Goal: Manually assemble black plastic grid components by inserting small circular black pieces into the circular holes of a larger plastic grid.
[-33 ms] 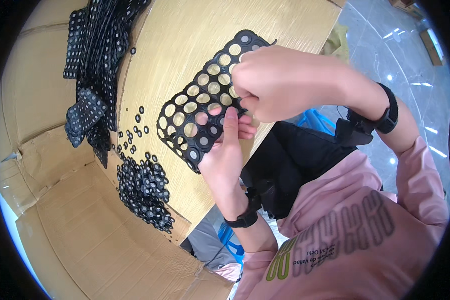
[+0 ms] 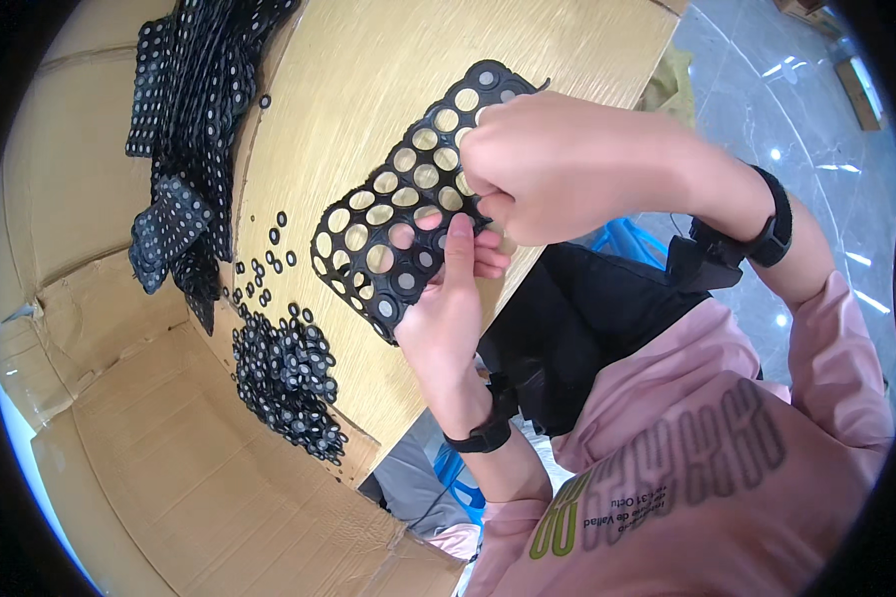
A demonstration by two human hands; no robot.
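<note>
A floppy black rubber sheet (image 2: 408,216) with rows of round holes hangs over the wooden table, held at a slant. Several grey-centred rings still sit in it along its near edge and far corner. My left hand (image 2: 446,323) grips the near edge, thumb on top and the other fingers underneath, some showing through the holes. My right hand (image 2: 572,164) is closed in a pinch at the sheet's right edge, covering part of it; its fingertips are partly hidden, and whether they also hold a ring cannot be seen.
On the wooden table (image 2: 338,99) lies a heap of small black rings (image 2: 284,373), with loose ones scattered beyond it. Stacked black perforated sheets (image 2: 194,109) lie at the far left, against a large cardboard box (image 2: 159,418). A blue stool (image 2: 632,242) stands beyond my lap.
</note>
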